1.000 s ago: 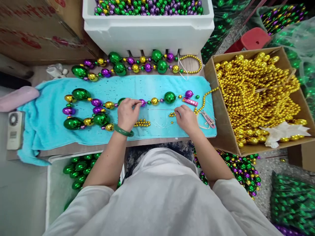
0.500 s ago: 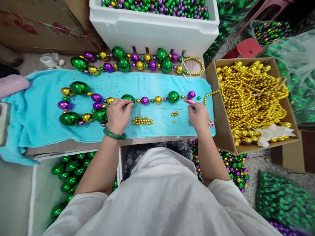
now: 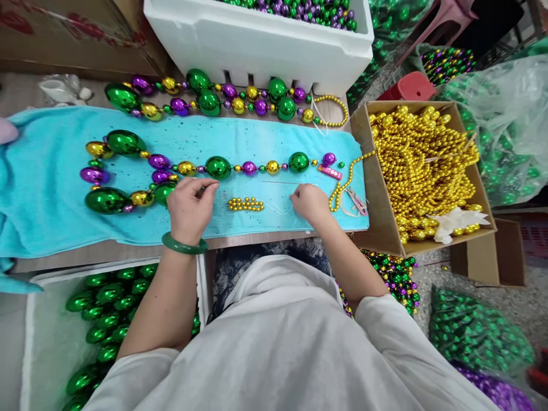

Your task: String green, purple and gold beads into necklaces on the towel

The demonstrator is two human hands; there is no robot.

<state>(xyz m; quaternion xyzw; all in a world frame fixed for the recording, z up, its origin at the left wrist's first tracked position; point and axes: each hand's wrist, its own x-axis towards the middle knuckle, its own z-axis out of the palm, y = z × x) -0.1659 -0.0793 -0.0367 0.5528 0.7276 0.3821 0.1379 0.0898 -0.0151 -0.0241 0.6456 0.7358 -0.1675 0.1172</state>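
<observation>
My left hand (image 3: pixel 192 206), a green bangle (image 3: pixel 184 244) at its wrist, is closed in a pinch beside the lower beads of a green, gold and purple bead string (image 3: pixel 249 168). Whatever its fingertips hold is too small to make out. Lower on the blue towel (image 3: pixel 257 225), my right hand (image 3: pixel 312 202) has its fingers curled together at the end of a thin white thread (image 3: pixel 278 210); their contents are hidden. Between the hands lie a short bunch of gold beads (image 3: pixel 245 204) and a thin needle-like line (image 3: pixel 282 182).
Behind the towel lies another bead string (image 3: pixel 209 103), below a white foam box (image 3: pixel 257 48). To the right are a pink stick-like item (image 3: pixel 329 172), pink snips (image 3: pixel 357 201) and a carton (image 3: pixel 362 128) of gold bead strands. A loose purple bead (image 3: pixel 329 159) rests near the string's end.
My right hand has moved left and nearer to me, from the pink item to where a few small gold beads lay. My left hand has dropped lower, uncovering a large green bead.
</observation>
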